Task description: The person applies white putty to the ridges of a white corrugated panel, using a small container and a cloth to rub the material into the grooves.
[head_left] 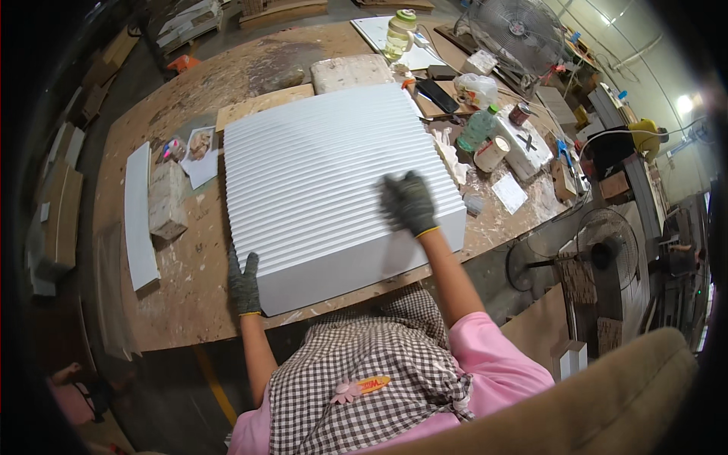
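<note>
A large white ribbed panel lies on the work table, its smooth front side toward me. My left hand, in a dark grey knitted glove, rests against the panel's near left corner with its fingers stretched out. Gloved the same way, my right hand is over the right part of the ribs, toward the near edge. Motion smears its fingers, so I cannot make out their pose or whether anything is under them.
Left of the panel are a long white strip and a stained white block. On the right stand a green bottle, a white cup and a marked block. A phone and a large fan are farther back.
</note>
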`<state>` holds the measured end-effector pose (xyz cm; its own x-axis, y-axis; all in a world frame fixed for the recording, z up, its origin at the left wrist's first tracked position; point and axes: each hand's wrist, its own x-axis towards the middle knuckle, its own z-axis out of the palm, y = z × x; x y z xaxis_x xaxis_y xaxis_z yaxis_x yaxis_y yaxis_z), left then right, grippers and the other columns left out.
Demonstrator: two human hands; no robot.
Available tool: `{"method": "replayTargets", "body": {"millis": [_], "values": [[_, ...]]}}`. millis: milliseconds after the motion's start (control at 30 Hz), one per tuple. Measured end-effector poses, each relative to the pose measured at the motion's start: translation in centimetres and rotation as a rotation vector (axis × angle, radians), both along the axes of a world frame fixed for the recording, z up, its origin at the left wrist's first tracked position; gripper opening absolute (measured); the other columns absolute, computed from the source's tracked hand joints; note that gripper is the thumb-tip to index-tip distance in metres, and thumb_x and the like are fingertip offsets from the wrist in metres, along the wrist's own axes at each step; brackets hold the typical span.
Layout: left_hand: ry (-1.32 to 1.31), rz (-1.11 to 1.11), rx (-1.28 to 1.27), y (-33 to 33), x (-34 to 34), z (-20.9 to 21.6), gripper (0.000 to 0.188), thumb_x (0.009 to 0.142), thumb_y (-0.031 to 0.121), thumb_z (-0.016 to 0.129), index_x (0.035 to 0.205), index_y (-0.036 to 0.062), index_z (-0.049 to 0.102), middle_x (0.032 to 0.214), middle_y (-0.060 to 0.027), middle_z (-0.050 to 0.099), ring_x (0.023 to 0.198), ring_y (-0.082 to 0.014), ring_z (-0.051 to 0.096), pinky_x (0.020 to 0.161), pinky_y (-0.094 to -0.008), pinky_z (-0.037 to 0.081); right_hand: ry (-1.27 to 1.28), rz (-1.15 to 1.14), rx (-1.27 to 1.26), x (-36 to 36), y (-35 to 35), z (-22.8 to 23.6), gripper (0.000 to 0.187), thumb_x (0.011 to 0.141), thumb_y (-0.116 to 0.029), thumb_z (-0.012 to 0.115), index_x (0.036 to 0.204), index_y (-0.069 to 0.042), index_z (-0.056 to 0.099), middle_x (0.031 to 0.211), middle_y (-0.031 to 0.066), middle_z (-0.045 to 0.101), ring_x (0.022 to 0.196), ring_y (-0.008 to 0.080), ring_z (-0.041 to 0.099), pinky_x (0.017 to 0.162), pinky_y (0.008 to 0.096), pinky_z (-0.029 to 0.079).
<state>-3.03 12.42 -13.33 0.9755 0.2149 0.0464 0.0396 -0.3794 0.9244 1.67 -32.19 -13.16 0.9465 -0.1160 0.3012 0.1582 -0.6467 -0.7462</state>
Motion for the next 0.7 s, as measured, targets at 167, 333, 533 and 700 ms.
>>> {"method": "replayTargets", "body": {"millis": [167, 333, 533, 700], "values": [[0.056, 0.051, 0.166, 1.5, -0.5, 0.3, 0.073, 0.091, 0.029, 0.071, 0.147, -0.0038, 0.039, 0.148, -0.0212, 0.047, 0.135, -0.0297, 0.045, 0.113, -0.0380, 0.034, 0.270, -0.478, -0.371, -0.9, -14.7, 5.9, 0.051, 0.092, -0.042, 0.066, 0.125, -0.004, 0.067, 0.096, 0.0135, 0.072, 0.089, 0.0247, 0.070, 0.081, 0.0353, 0.055], [-0.258, 0.145, 0.824, -6.0, -0.1, 6.2, 0.065, 0.092, 0.025, 0.070, 0.145, 0.0002, 0.043, 0.149, -0.0231, 0.044, 0.140, -0.0354, 0.041, 0.116, -0.0446, 0.035, 0.163, -0.046, 1.563, -3.5, -18.9, 1.9, 0.036, 0.096, -0.037, 0.063, 0.120, -0.010, 0.061, 0.106, 0.0064, 0.070, 0.093, 0.0198, 0.068, 0.076, 0.0338, 0.058], [-0.422, -0.543, 0.303, -28.9, 0.6, 10.1, 0.059, 0.089, 0.020, 0.073, 0.141, 0.0030, 0.050, 0.144, -0.0191, 0.052, 0.136, -0.0336, 0.047, 0.114, -0.0416, 0.040, 0.350, 0.312, 1.789, -6.7, -13.0, 4.6, 0.048, 0.100, -0.036, 0.058, 0.136, -0.005, 0.050, 0.124, 0.0115, 0.063, 0.108, 0.0242, 0.064, 0.095, 0.0383, 0.055], [-0.116, -0.688, 0.147, -39.2, 0.5, 10.3, 0.075, 0.082, 0.030, 0.082, 0.141, -0.0018, 0.048, 0.132, -0.0219, 0.060, 0.118, -0.0343, 0.062, 0.098, -0.0406, 0.051, 0.111, 0.371, 0.787, -8.4, -11.3, 8.2, 0.059, 0.096, -0.026, 0.066, 0.147, -0.010, 0.040, 0.129, 0.0077, 0.056, 0.116, 0.0189, 0.057, 0.096, 0.0349, 0.052]]}}
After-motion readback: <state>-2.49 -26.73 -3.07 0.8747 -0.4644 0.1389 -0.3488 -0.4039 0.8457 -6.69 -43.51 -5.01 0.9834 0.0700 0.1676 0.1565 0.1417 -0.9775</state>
